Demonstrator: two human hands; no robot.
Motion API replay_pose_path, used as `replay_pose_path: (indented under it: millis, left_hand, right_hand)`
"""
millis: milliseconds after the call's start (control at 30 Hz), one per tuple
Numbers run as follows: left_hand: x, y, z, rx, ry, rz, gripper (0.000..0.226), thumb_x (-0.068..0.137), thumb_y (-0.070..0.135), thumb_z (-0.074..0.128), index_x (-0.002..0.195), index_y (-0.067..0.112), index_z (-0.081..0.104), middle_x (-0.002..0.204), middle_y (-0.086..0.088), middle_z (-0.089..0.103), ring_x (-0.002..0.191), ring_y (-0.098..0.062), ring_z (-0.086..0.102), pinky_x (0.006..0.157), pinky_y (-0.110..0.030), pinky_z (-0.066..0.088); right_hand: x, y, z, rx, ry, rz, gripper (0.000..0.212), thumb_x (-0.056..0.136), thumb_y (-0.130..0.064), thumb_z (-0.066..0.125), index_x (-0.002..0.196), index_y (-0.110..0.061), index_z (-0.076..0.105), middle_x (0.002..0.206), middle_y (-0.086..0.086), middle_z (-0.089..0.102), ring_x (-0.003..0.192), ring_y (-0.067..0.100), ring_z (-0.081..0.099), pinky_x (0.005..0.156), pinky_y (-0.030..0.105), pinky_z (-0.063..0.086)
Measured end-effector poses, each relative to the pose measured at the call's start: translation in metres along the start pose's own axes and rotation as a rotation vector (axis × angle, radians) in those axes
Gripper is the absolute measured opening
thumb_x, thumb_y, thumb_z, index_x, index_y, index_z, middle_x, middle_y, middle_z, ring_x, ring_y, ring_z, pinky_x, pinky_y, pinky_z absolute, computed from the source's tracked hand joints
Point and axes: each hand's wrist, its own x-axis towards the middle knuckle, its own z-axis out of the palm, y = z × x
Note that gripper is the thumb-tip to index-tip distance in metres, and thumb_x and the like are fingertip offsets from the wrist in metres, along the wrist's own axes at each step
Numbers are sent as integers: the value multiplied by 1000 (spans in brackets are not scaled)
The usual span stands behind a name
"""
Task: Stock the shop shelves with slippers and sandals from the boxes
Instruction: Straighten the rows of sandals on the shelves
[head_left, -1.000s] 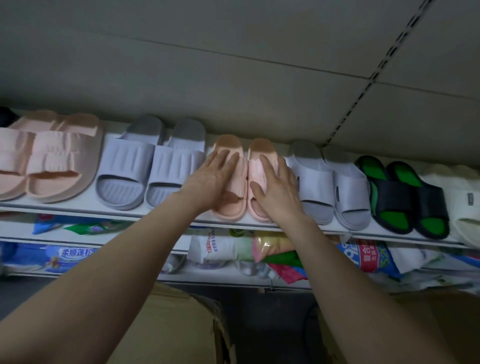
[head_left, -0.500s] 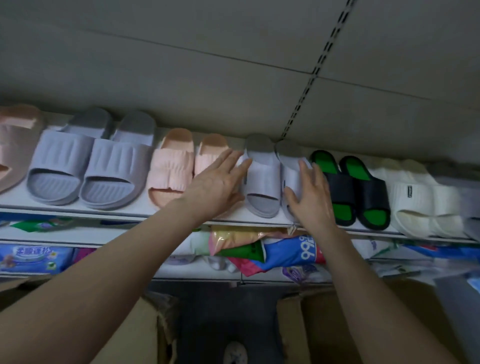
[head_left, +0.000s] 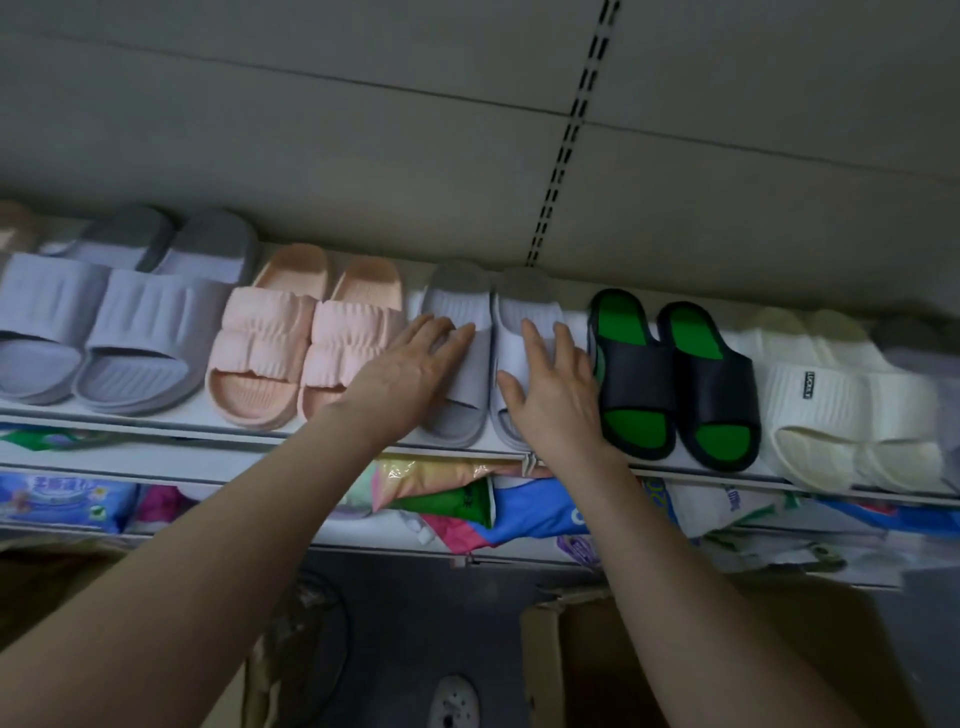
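Note:
A white shelf (head_left: 156, 426) carries a row of slipper pairs. In the middle stands a pale lilac-grey pair (head_left: 478, 317). My left hand (head_left: 410, 369) lies flat on its left slipper and my right hand (head_left: 553, 384) lies flat on its right slipper, fingers spread, gripping nothing. To the left sit a pink ruffled pair (head_left: 280, 338) and a larger lilac pair (head_left: 104, 332). To the right are a black pair with green insoles (head_left: 670, 374) and a cream pair (head_left: 841, 405).
Below the slipper shelf a lower shelf holds coloured plastic packets (head_left: 467, 499) and tissue packs (head_left: 57, 499). An open cardboard box (head_left: 550, 665) stands on the dark floor at the lower right, another box (head_left: 41, 577) at the lower left. A slotted shelf upright (head_left: 571, 130) runs up the back panel.
Both hands left the pink pair and shifted right onto the lilac-grey pair. The view also panned to the right, so the cream pair shows more fully.

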Motion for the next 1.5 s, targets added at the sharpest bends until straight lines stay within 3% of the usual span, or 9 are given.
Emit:
replay_pose_path:
  millis: [167, 300, 400, 567, 700, 933, 1100, 1333, 1500]
  left_hand:
    - [3, 1, 1, 3, -21, -35, 74, 86, 0, 57, 151, 7, 21, 148, -25, 32, 141, -43, 24, 114, -45, 26]
    - [2, 21, -6, -22, -33, -80, 95, 80, 31, 68, 154, 11, 11, 159, -20, 13, 147, -39, 8, 118, -46, 12]
    - [25, 53, -2, -84, 65, 43, 89, 82, 29, 67, 152, 7, 18, 157, -22, 18, 146, -39, 12, 118, -43, 11]
    - [80, 113, 18, -111, 4, 172, 85, 91, 37, 60, 153, 9, 10, 159, -18, 13, 148, -33, 8, 119, -35, 7]
    - [112, 137, 32, -43, -136, 174, 91, 90, 43, 60, 154, 13, 4, 157, -17, 17, 145, -32, 15, 119, -38, 14]
    - [102, 133, 37, -28, -101, 129, 85, 92, 34, 58, 154, 14, 4, 150, -15, 24, 139, -29, 26, 111, -35, 28]
    - [102, 152, 36, 47, -110, 58, 89, 85, 31, 59, 153, 8, 8, 154, -20, 21, 144, -35, 17, 118, -41, 16]
    - [109, 254, 59, -10, 171, 97, 90, 73, 39, 72, 146, 0, 34, 146, -25, 37, 139, -43, 29, 116, -48, 27]
    - [154, 359, 82, 3, -1, 91, 121, 69, 66, 69, 154, 11, 2, 160, -18, 4, 148, -36, 0, 119, -48, 14]
  right_hand:
    - [-3, 1, -2, 9, 4, 11, 66, 96, -48, 47, 154, -22, 28, 158, 20, 23, 132, 44, 35, 109, 51, 33]
    - [-15, 13, -20, 87, 132, 8, 60, 96, -42, 49, 151, -20, 37, 154, 22, 33, 134, 42, 39, 108, 50, 38]
    - [-30, 57, -40, 4, 243, 168, 57, 96, -36, 53, 149, -21, 39, 151, 21, 38, 134, 39, 41, 107, 49, 39]
    - [-32, 140, -58, -75, 146, 407, 68, 90, -49, 45, 149, -18, 37, 143, 26, 39, 122, 48, 46, 99, 53, 43]
    - [-23, 160, -57, -85, 40, 422, 63, 92, -45, 55, 149, -24, 37, 145, 25, 34, 119, 51, 46, 97, 54, 43]
    - [-24, 153, -46, -159, 83, 342, 54, 95, -43, 52, 147, -30, 40, 148, 20, 34, 117, 47, 47, 90, 54, 45]
    - [-31, 165, -55, -50, 75, 277, 58, 98, -49, 44, 152, -34, 30, 153, 18, 31, 126, 44, 44, 98, 52, 43]
    - [-91, 284, -98, 19, 374, 149, 55, 95, -36, 48, 148, -21, 40, 144, 20, 42, 131, 37, 42, 104, 50, 40]
    - [-96, 377, -133, -38, 195, 189, 67, 94, -48, 50, 153, -25, 28, 155, 21, 27, 141, 39, 30, 110, 53, 35]
